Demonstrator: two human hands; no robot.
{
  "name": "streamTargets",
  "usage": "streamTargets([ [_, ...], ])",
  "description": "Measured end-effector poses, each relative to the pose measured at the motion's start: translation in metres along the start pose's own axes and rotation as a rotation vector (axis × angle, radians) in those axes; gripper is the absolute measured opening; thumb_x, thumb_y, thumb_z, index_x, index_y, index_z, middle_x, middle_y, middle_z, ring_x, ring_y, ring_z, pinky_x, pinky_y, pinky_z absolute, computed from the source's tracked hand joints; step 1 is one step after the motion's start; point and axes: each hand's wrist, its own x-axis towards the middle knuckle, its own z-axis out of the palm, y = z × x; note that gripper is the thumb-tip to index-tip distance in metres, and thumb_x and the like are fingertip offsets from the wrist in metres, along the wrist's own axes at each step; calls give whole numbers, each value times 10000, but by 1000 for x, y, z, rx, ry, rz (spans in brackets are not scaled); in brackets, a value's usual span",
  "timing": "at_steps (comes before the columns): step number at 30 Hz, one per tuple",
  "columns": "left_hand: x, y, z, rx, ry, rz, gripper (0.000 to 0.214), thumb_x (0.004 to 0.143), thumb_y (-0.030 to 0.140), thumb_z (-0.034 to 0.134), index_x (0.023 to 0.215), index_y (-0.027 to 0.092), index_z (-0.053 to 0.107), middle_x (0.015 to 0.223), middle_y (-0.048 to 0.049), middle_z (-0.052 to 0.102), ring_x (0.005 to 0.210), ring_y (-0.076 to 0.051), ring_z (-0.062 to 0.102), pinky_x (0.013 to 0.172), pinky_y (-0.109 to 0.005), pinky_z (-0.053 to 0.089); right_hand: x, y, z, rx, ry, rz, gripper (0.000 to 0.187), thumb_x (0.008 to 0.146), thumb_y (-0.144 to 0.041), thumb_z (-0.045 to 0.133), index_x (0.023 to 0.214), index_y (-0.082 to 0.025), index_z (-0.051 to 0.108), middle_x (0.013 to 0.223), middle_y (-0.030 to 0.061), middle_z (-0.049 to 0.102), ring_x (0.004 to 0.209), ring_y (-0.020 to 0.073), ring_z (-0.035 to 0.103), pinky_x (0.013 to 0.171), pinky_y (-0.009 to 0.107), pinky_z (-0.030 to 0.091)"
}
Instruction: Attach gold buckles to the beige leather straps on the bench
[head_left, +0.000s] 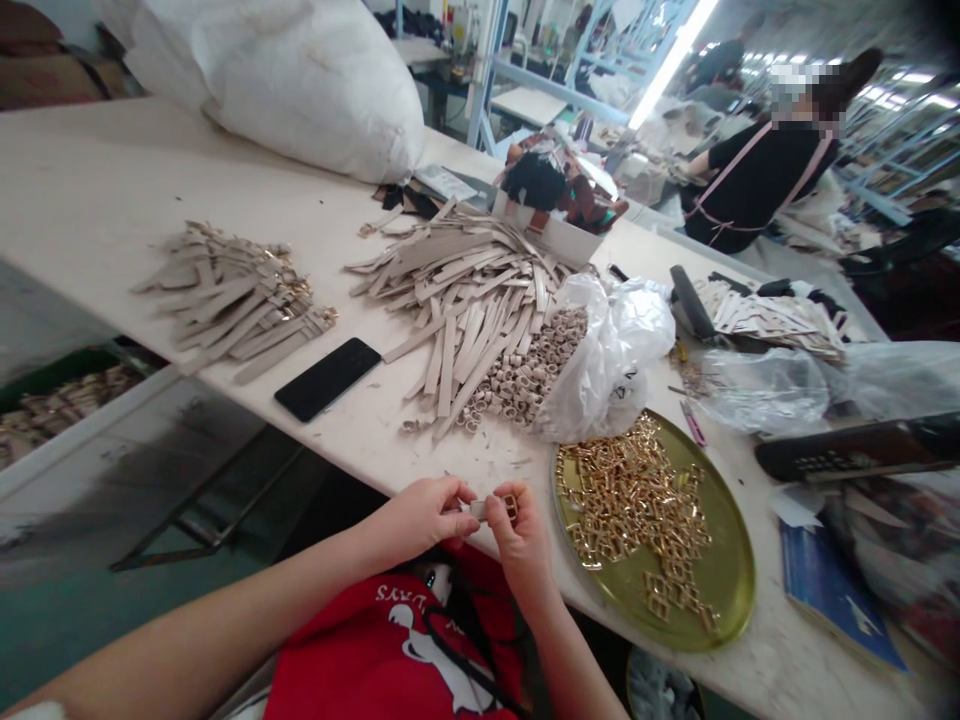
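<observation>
My left hand [426, 517] and my right hand [523, 537] meet at the near table edge, both pinched on a small beige strap piece with a gold buckle [495, 507] between the fingertips. To the right lies a round gold tray [724, 585] with several gold buckles [634, 495]. A heap of loose beige straps [469, 290] and small beige loops [529, 375] lies just beyond my hands. Further left sits a pile of straps fitted with buckles [236, 300].
A black phone [328, 378] lies on the table left of my hands. Clear plastic bags [611, 350] and a big white sack [300, 75] sit further back. A calculator [855, 455] and a blue booklet [836, 590] are at right. Another person [757, 170] works at the far end.
</observation>
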Motion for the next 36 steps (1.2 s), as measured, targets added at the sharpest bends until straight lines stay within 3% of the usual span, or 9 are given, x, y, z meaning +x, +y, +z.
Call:
streamTargets([
  [4, -2, -5, -2, -38, -74, -1, 313, 767, 412, 490, 880, 137, 589, 706, -21, 641, 654, -155, 587, 603, -220, 432, -6, 4, 3, -135, 77, -65, 144, 773, -332, 507, 801, -195, 471, 594, -48, 455, 533, 115, 436, 504, 228, 350],
  [9, -7, -9, 2, -157, -60, -57, 373, 727, 443, 548, 906, 118, 580, 737, -33, 645, 666, -156, 591, 602, -219, 447, -9, 1, -2, -158, -174, -61, 118, 778, -307, 490, 791, -192, 510, 553, -56, 449, 497, 104, 414, 475, 216, 325],
  [13, -12, -13, 8, -131, -71, -56, 375, 720, 447, 552, 918, 130, 587, 778, -36, 657, 693, -162, 594, 608, -221, 439, -15, 0, -10, -163, -260, -63, 89, 768, -286, 503, 774, -200, 526, 544, -61, 430, 491, 100, 384, 461, 213, 299],
  [18, -17, -19, 6, -73, -106, -62, 429, 708, 429, 567, 1014, 129, 563, 797, -38, 665, 717, -168, 587, 617, -230, 426, -28, 2, -9, -179, -220, -87, 53, 757, -259, 519, 746, -210, 537, 557, -49, 471, 504, 116, 410, 477, 229, 306],
  [22, -21, -21, 3, -83, -139, -111, 372, 702, 436, 567, 875, 108, 603, 660, -21, 637, 610, -143, 552, 563, -221, 409, -35, 3, -5, -188, -193, -104, 48, 762, -244, 513, 739, -209, 537, 572, -40, 493, 514, 123, 422, 494, 238, 309],
  [29, -25, -17, 14, -128, -79, -122, 299, 679, 387, 588, 802, 115, 605, 634, 4, 615, 573, -121, 526, 536, -203, 384, -41, 1, -15, -242, -316, -148, 53, 789, -242, 492, 777, -209, 532, 624, -27, 519, 555, 126, 439, 516, 237, 325],
  [36, -22, -14, 17, -35, -36, -114, 283, 687, 368, 566, 801, 115, 619, 665, -12, 635, 579, -129, 532, 520, -204, 377, -40, 4, -12, -274, -254, -185, 68, 784, -214, 489, 782, -212, 557, 652, -3, 568, 582, 145, 483, 536, 258, 345],
])
